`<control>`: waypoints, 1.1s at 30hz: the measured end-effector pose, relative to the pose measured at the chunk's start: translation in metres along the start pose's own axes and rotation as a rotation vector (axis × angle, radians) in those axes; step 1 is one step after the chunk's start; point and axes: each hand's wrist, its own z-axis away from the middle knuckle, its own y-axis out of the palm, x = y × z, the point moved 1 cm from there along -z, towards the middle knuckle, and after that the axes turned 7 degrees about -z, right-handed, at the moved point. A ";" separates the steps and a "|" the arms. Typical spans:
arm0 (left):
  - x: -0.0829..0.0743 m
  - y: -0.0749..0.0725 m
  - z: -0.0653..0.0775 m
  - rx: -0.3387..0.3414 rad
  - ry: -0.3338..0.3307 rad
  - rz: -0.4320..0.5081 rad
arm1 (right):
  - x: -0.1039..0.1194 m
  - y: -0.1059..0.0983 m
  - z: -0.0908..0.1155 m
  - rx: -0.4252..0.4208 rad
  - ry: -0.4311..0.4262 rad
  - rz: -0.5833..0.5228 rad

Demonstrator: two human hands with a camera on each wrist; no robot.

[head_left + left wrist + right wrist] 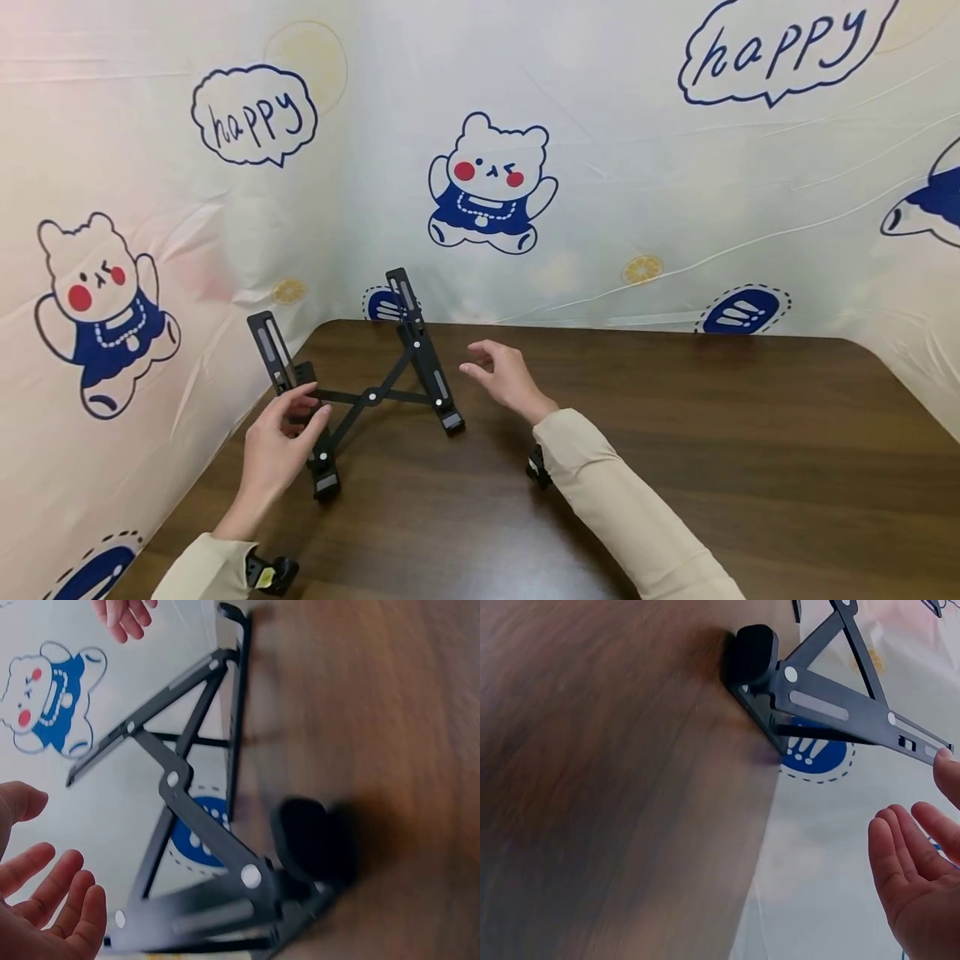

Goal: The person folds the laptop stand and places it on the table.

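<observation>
A black folding laptop stand stands unfolded on the brown table, its two long arms raised at a slant and joined by crossed bars with silver rivets. My left hand is beside the stand's left arm, overlapping it in the head view. In the left wrist view, the fingers of that hand are loosely bent and apart from the stand. To the right of the other arm, my right hand hovers with relaxed fingers and holds nothing. The right wrist view shows its thumb overlapping the arm's upper end.
The wooden table extends to the right and toward me. A pale curtain printed with cartoon bears hangs behind it and along the left side. Each wrist wears a black strap device below the sleeve.
</observation>
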 end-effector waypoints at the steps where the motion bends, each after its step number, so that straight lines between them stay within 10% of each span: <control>1: 0.010 0.001 0.001 -0.005 -0.006 0.006 | 0.000 0.002 -0.001 0.005 0.003 -0.012; 11: 0.123 0.019 0.006 -0.083 -0.164 -0.077 | 0.002 0.020 -0.017 0.045 0.035 -0.055; 20: 0.128 0.015 0.010 0.001 -0.378 -0.033 | -0.001 0.036 -0.023 0.041 0.072 -0.075; 33: 0.117 0.019 0.014 0.141 -0.437 0.084 | -0.006 0.050 -0.026 -0.003 0.147 -0.111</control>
